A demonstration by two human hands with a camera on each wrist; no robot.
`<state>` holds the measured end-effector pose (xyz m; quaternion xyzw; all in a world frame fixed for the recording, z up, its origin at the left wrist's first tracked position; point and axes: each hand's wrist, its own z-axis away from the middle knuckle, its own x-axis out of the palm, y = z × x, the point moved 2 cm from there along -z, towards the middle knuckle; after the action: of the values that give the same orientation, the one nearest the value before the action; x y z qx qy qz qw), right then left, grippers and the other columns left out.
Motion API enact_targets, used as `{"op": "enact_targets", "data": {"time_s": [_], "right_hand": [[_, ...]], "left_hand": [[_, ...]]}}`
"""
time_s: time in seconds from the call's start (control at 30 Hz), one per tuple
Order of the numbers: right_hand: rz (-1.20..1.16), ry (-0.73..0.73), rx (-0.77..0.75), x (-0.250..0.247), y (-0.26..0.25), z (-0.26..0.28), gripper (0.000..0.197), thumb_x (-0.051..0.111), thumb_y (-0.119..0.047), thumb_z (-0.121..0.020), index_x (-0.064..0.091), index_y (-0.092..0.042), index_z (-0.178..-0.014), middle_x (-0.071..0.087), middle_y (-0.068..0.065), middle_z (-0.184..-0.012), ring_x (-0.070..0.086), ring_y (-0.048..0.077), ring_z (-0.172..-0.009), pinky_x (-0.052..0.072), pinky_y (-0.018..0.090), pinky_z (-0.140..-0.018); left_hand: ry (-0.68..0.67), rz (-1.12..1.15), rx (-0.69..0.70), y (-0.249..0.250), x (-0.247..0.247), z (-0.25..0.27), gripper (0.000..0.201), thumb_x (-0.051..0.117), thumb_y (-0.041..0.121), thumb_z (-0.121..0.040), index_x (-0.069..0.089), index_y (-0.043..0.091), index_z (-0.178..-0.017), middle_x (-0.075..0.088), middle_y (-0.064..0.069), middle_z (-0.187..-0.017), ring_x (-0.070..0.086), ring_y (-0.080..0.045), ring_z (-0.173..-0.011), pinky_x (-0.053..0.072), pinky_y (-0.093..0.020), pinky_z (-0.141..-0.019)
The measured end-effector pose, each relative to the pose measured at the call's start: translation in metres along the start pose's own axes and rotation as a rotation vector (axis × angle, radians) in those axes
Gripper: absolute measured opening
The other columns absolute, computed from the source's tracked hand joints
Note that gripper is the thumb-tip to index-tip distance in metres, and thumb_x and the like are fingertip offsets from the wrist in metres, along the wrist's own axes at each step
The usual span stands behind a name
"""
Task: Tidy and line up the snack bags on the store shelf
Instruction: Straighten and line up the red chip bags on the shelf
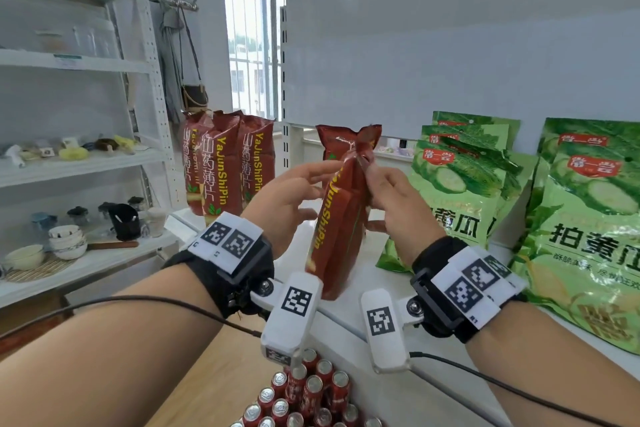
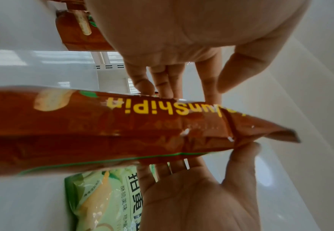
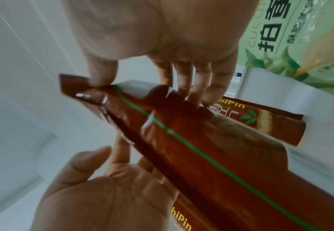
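A red-brown snack bag (image 1: 341,229) with yellow "YaJunShiPin" lettering is held edge-on and nearly upright above the white shelf (image 1: 367,267). My right hand (image 1: 384,187) pinches its crimped top; the right wrist view shows the thumb (image 3: 101,73) on one face and the fingers on the other. My left hand (image 1: 301,191) lies with straight fingers (image 2: 162,82) against the bag's (image 2: 122,128) left face. Three matching bags (image 1: 214,163) stand at the shelf's back left. Another one (image 1: 337,144) stands behind the held bag.
Green cucumber snack bags (image 1: 460,184) stand in a stack to the right, with larger ones (image 1: 588,218) at the far right. Red drink cans (image 1: 311,392) sit on the level below. A side rack with bowls (image 1: 65,243) stands to the left.
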<state>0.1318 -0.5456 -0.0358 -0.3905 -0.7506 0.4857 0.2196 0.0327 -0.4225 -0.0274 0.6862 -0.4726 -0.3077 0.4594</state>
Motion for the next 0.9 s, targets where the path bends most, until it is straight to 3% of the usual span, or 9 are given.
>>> {"op": "enact_targets", "data": {"time_s": [0.13,0.23,0.3,0.37,0.43,0.6,0.73,0.8,0.9], "right_hand": [[0.006,-0.078,-0.033,0.020,0.009,-0.008,0.071,0.084,-0.033,-0.066,0.040,-0.029,-0.123,0.064,0.000,-0.110,0.065,0.009,-0.094,0.054,0.027,-0.080],[0.046,-0.003,-0.058,0.028,0.012,-0.018,0.052,0.072,-0.008,-0.074,0.041,-0.028,-0.112,0.066,0.001,-0.107,0.066,0.010,-0.087,0.053,0.026,-0.069],[0.016,0.010,-0.078,0.033,0.012,-0.027,0.042,0.066,-0.002,-0.078,0.044,-0.028,-0.103,0.069,-0.006,-0.094,0.067,0.008,-0.079,0.053,0.023,-0.062],[-0.006,-0.031,-0.093,0.041,0.009,-0.034,0.040,0.062,0.002,-0.079,0.047,-0.028,-0.099,0.070,-0.012,-0.082,0.067,0.003,-0.073,0.053,0.023,-0.062],[-0.045,-0.078,-0.091,0.049,0.008,-0.041,0.036,0.061,-0.001,-0.076,0.050,-0.028,-0.098,0.070,-0.015,-0.078,0.066,0.001,-0.072,0.053,0.022,-0.062],[-0.062,0.211,-0.042,0.039,0.015,-0.062,0.031,0.059,-0.036,-0.068,0.053,-0.030,-0.099,0.059,-0.010,-0.097,0.060,-0.003,-0.083,0.044,0.021,-0.071],[0.228,0.423,0.123,0.014,0.034,-0.084,0.057,0.071,-0.028,-0.076,0.041,-0.023,-0.124,0.050,-0.001,-0.125,0.052,0.017,-0.109,0.041,0.029,-0.083],[0.322,0.387,0.161,0.010,0.041,-0.093,0.074,0.076,-0.027,-0.074,0.035,-0.022,-0.135,0.048,-0.004,-0.123,0.053,0.013,-0.102,0.043,0.028,-0.082],[0.320,0.330,0.181,0.008,0.051,-0.103,0.087,0.079,-0.025,-0.072,0.027,-0.024,-0.142,0.047,-0.019,-0.096,0.053,-0.006,-0.070,0.041,0.012,-0.056]], "left_hand": [[-0.013,0.042,-0.004,-0.004,-0.015,-0.001,0.060,0.050,0.004,-0.058,0.066,0.031,-0.109,0.065,0.004,-0.105,0.059,-0.013,-0.082,0.044,-0.035,-0.076],[-0.058,-0.023,-0.083,-0.014,-0.027,-0.002,0.087,0.057,-0.004,-0.061,0.037,0.020,-0.141,0.055,-0.007,-0.114,0.057,-0.019,-0.094,0.049,-0.035,-0.086],[-0.076,-0.089,-0.149,-0.023,-0.039,-0.005,0.085,0.064,-0.014,-0.072,0.031,0.017,-0.144,0.061,-0.005,-0.107,0.059,-0.020,-0.105,0.048,-0.039,-0.096],[-0.095,-0.077,-0.190,-0.031,-0.051,-0.010,0.069,0.060,-0.018,-0.078,0.039,0.014,-0.136,0.072,0.003,-0.086,0.068,-0.013,-0.090,0.054,-0.029,-0.084],[-0.079,-0.101,-0.185,-0.037,-0.061,-0.017,0.056,0.060,-0.017,-0.079,0.047,0.008,-0.128,0.074,0.007,-0.073,0.070,-0.005,-0.075,0.055,-0.018,-0.069],[0.103,-0.212,-0.165,-0.053,-0.086,-0.039,0.047,0.075,0.002,-0.075,0.057,0.028,-0.111,0.071,0.018,-0.071,0.068,-0.011,-0.081,0.054,-0.037,-0.088],[0.215,-0.139,-0.203,-0.065,-0.098,-0.052,0.061,0.074,-0.001,-0.075,0.050,0.017,-0.128,0.066,0.011,-0.063,0.068,-0.005,-0.060,0.054,-0.023,-0.051],[0.240,-0.146,-0.220,-0.070,-0.100,-0.057,0.063,0.075,-0.001,-0.075,0.049,0.017,-0.129,0.064,0.007,-0.066,0.069,-0.010,-0.062,0.054,-0.024,-0.051],[0.233,-0.222,-0.219,-0.074,-0.099,-0.064,0.063,0.077,0.005,-0.074,0.049,0.017,-0.130,0.062,0.004,-0.078,0.066,-0.015,-0.078,0.059,-0.035,-0.071]]}}
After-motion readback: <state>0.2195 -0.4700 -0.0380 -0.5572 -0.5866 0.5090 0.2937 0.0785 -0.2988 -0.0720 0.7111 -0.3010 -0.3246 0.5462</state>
